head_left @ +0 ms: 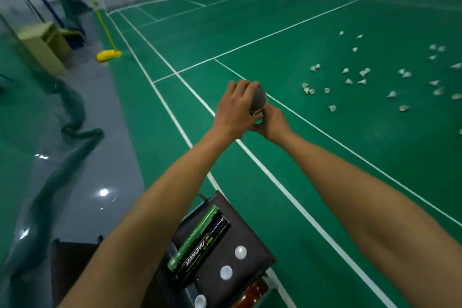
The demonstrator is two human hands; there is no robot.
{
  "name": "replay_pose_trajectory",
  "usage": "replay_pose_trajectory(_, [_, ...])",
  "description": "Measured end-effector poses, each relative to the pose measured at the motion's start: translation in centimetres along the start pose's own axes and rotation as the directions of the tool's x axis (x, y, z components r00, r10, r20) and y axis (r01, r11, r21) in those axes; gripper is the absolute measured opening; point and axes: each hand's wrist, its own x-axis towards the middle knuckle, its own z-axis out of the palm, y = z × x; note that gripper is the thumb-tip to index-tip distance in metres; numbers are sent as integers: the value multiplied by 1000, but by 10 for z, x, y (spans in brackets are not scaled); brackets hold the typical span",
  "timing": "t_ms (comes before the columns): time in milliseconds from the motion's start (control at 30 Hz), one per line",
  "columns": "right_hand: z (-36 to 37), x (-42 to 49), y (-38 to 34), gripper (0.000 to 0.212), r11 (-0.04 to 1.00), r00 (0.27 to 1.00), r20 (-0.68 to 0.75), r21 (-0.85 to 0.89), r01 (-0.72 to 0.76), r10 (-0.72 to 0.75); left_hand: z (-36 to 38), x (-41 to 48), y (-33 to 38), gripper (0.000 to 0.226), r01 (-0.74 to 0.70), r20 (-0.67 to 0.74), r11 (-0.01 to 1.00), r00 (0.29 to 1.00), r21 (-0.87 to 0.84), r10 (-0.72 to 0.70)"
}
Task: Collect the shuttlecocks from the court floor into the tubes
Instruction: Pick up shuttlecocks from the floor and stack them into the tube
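Over green court floor [250,32], left hand [233,110] and right hand [271,122] gripping a dark tube [258,100], lower end hidden, shuttlecocks [345,71] scattered beyond.

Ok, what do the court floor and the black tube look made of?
Court floor: probably synthetic sports mat, green, slight sheen, white lines. Black tube: likely cardboard with glossy printed wrap, judging by highlights and lettering.

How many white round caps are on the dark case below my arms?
3. One cap lies right of the black tube, a second below-left of it, a third at the frame's bottom edge. The left arm may hide others.
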Motion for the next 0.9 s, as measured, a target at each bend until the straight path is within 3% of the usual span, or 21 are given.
replay_pose_trajectory(167, [-96, 0, 49, 60, 1000, 998, -61, -15, -21, 20, 37, 47, 78, 80, -210, -88, 978, 974, 5, 209])
replay_pose_trajectory(267, [-153, -10, 77, 77, 1000, 993, -118, 6, 13, -12, 68, 72, 123, 83, -213, -129, 968, 972, -136, 196])
replay_pose_trajectory(400, [-216, -19, 112, 83, 1000, 982, -188, -11, 10, -12, 113, 98, 182, 74, -191, -173, 933, 975, -304, 143])
replay_pose_trajectory(600, [-290, -30, 173, 82, 1000, 947, -321, 18, -2, 8, 173, 147, 258, 87, -228, -143, 870, 973, -438, 183])
replay_pose_trajectory(900, [-379, 17, 292, 81, 990, 911, -389, 51, -129, 139, 289, 241, 347, 79, -230, -51, 816, 969, -531, 240])
